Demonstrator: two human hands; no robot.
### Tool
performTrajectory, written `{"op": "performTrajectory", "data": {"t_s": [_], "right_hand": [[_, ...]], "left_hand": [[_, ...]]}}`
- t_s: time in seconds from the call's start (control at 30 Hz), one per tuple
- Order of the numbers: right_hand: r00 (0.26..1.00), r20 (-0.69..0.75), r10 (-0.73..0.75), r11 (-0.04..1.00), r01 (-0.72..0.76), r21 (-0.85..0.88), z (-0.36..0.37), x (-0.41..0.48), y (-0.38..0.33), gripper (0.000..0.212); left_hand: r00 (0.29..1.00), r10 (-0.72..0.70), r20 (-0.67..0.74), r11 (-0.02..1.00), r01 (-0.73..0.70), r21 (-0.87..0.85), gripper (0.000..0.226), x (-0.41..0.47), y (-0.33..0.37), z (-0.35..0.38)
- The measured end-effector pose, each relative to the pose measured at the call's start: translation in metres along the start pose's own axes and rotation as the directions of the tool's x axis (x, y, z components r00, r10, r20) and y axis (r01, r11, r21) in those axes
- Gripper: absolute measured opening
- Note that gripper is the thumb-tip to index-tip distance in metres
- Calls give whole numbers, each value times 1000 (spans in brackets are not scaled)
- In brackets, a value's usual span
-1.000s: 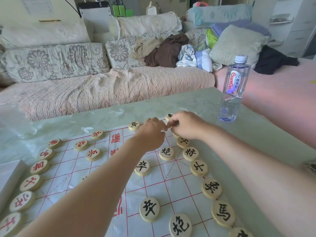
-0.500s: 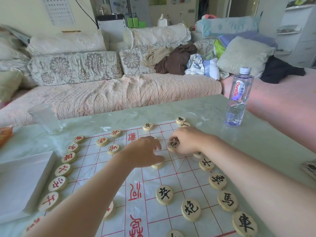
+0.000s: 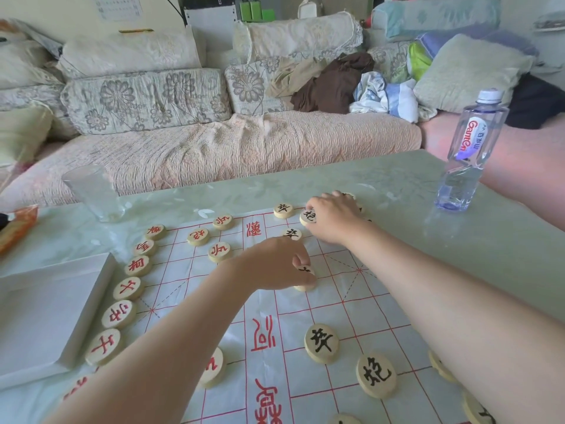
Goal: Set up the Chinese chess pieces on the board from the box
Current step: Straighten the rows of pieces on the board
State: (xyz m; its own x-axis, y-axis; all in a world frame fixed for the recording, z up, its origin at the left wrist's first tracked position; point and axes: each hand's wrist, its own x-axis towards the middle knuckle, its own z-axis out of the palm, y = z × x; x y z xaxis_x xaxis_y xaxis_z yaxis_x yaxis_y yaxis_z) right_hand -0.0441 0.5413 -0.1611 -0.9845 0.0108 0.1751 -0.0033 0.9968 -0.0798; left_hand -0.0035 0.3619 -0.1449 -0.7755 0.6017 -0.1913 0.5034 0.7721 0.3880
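Note:
A white paper board (image 3: 351, 304) with red grid lines lies on the pale green table. Round wooden pieces with red characters (image 3: 128, 288) line its left side, and pieces with black characters (image 3: 321, 343) stand on its right half. My left hand (image 3: 275, 264) is curled over a black-character piece (image 3: 305, 278) near the board's middle and pinches it. My right hand (image 3: 333, 218) reaches to the far edge and pinches a black cannon piece (image 3: 308, 216). The white box (image 3: 46, 313) sits at the left.
A water bottle (image 3: 470, 151) stands at the table's far right. A clear glass (image 3: 94, 192) stands at the far left, with an orange packet (image 3: 16, 224) beside it. A sofa with cushions and clothes runs behind the table.
My right hand has carried the cannon piece away from me toward the board's far edge. My left hand has stayed near the middle, fingers curled on a piece. The camera has moved closer.

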Motion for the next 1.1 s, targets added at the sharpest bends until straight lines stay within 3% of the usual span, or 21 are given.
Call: {"op": "performTrajectory", "data": {"t_s": [0.23,0.37,0.47,0.6,0.73,0.97,1.1], "right_hand": [[1000,14,14,998,-14,57,-8,-9,-2,52],[999,47,-12,958,-2,288,-29,-25,-18,40],[993,107,-53,902,1,431,-47,-44,-42,27],[970,148,-194,886,108,452,-65,-74,-88,18],[920,234,-316,881,193,433,-78,-111,-133,28],[852,399,-339,924,221,313,-75,-158,-168,51],[858,345,-380,906,271,325,-78,-185,-171,34]], "left_hand": [[998,14,-55,999,-16,-31,34,-7,0,0],[976,9,-217,1000,-7,9,24,-25,-2,-8],[966,-36,-255,999,42,17,21,-52,-6,-16],[955,-89,-284,995,99,19,20,-101,-24,-25],[952,-120,-281,992,129,14,20,-152,-48,-30],[972,-122,-202,993,121,-18,26,-215,-73,-18],[980,-61,-189,997,53,-48,30,-237,-82,-6]]}}
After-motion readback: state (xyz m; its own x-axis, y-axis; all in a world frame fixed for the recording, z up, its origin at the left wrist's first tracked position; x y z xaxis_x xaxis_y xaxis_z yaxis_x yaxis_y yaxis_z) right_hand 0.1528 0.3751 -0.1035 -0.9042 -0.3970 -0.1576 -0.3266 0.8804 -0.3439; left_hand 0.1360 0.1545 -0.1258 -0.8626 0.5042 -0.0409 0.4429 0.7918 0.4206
